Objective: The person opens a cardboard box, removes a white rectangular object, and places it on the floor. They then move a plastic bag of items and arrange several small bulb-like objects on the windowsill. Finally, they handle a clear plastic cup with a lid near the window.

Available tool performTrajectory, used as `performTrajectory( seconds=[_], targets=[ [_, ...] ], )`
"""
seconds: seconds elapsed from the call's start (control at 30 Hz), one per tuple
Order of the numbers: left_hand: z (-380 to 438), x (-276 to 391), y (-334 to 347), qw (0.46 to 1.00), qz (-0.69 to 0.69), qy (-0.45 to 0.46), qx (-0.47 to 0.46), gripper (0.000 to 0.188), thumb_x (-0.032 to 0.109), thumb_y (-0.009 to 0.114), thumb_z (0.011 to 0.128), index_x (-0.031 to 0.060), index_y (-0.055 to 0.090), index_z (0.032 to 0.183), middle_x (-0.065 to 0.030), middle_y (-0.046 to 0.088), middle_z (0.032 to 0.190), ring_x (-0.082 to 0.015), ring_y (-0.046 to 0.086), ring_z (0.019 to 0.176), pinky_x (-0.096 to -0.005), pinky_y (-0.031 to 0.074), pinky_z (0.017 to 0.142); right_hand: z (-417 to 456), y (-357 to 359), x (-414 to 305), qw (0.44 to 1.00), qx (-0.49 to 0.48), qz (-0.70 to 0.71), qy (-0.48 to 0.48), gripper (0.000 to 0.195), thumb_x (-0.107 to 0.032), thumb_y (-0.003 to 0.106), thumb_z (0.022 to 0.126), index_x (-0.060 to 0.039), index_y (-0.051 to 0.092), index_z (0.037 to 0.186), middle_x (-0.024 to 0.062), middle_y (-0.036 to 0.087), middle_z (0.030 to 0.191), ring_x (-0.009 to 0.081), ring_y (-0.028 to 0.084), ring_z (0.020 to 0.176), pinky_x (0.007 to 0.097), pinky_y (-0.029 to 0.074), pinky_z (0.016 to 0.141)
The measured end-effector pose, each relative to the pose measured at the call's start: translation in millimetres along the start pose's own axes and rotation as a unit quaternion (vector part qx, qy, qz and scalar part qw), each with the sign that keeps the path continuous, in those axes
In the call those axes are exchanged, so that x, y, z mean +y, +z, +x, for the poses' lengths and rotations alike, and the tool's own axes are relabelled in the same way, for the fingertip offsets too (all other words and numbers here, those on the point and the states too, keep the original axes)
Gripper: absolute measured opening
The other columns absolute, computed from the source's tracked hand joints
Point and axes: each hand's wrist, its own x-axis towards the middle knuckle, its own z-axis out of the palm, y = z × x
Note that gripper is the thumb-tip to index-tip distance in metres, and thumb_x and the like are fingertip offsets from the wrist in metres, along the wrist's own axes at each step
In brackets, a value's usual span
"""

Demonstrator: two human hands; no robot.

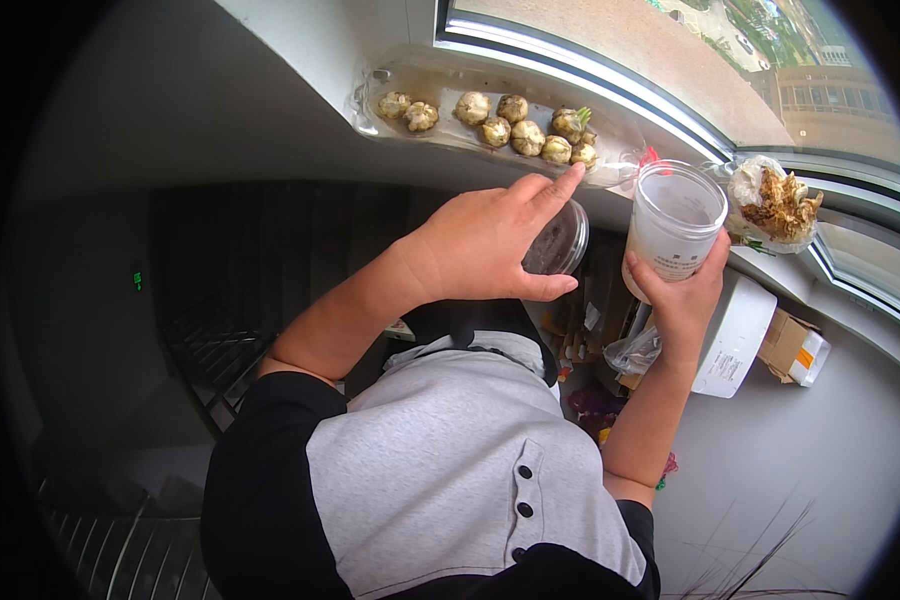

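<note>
My left hand (487,240) is palm down, its thumb and index finger spread, beside the near edge of the windowsill. A round clear lid (559,244) shows between them, partly hidden by the palm; the other fingers, which appear to hold it, are out of sight. My right hand (682,292) grips an upright translucent plastic jar (671,225), open at the top, with print on its side. Several bulbs (527,138), one with a green shoot (583,116), lie in a long clear plastic tray (450,146) on the sill. My left index fingertip is close to the nearest bulbs.
At the jar's right, a plastic bag with brown, shrivelled plant matter (784,206) sits on the sill by the window frame (622,79). Below are a white box (735,337), a cardboard box (787,341) and a clear bag (634,351). Wire racks (127,547) stand at the left.
</note>
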Motion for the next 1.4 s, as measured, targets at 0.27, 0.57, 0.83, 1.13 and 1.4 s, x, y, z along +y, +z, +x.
performTrajectory(
  seconds=[0.27, 0.57, 0.83, 1.13, 1.4],
  targets=[
    [-0.2, 1.6, -2.4, 1.0, -0.001, -0.006, -0.006, 0.109, 0.057, 0.072, 0.083, 0.0071, 0.017, 0.163, -0.0227, 0.056, 0.134, -0.0396, 0.064, 0.111, -0.0428, 0.052, 0.095, 1.4, -0.2, -2.1, 1.0, -0.002, -0.007, -0.009, 0.09, -0.022, 0.092, 0.062, -0.0034, 0.047, 0.137, 0.014, 0.062, 0.124, 0.0271, 0.063, 0.113, 0.0391, 0.05, 0.097],
    [-1.2, 1.7, -2.0, 1.0, -0.008, 0.003, -0.002, 0.109, 0.057, 0.072, 0.083, 0.0064, 0.016, 0.163, -0.0227, 0.055, 0.134, -0.0395, 0.064, 0.111, -0.043, 0.052, 0.095, 1.6, 1.3, -0.9, 1.0, 0.004, -0.014, -0.016, 0.091, -0.022, 0.093, 0.061, -0.0039, 0.047, 0.137, 0.0139, 0.062, 0.124, 0.0272, 0.063, 0.113, 0.0396, 0.05, 0.097],
    [-3.0, 0.3, 1.2, 1.0, 0.0, 0.004, -0.001, 0.109, 0.057, 0.072, 0.084, 0.0055, 0.017, 0.163, -0.0224, 0.056, 0.132, -0.0391, 0.064, 0.109, -0.0427, 0.053, 0.094, -1.7, 1.6, -1.7, 1.0, 0.006, -0.012, -0.017, 0.089, -0.023, 0.093, 0.062, -0.0042, 0.047, 0.136, 0.0137, 0.063, 0.124, 0.0272, 0.064, 0.113, 0.0391, 0.05, 0.096],
    [-4.0, 2.4, 1.3, 1.0, 0.006, 0.0, -0.004, 0.109, 0.057, 0.072, 0.084, 0.0054, 0.017, 0.162, -0.0221, 0.056, 0.131, -0.0385, 0.065, 0.108, -0.0425, 0.053, 0.093, -3.7, 1.2, -1.7, 1.0, 0.002, -0.009, -0.015, 0.089, -0.023, 0.092, 0.062, -0.0038, 0.048, 0.136, 0.014, 0.062, 0.124, 0.0275, 0.063, 0.113, 0.0396, 0.049, 0.097],
    [-7.5, 3.2, -3.2, 1.0, -0.013, -0.01, -0.015, 0.109, 0.054, 0.073, 0.083, 0.005, 0.017, 0.162, -0.0225, 0.055, 0.133, -0.0396, 0.063, 0.11, -0.043, 0.052, 0.094, -4.7, 3.3, -1.9, 1.0, 0.011, -0.027, -0.003, 0.09, -0.021, 0.092, 0.061, -0.0045, 0.048, 0.137, 0.0144, 0.062, 0.125, 0.028, 0.063, 0.114, 0.0406, 0.049, 0.098]
  ],
)
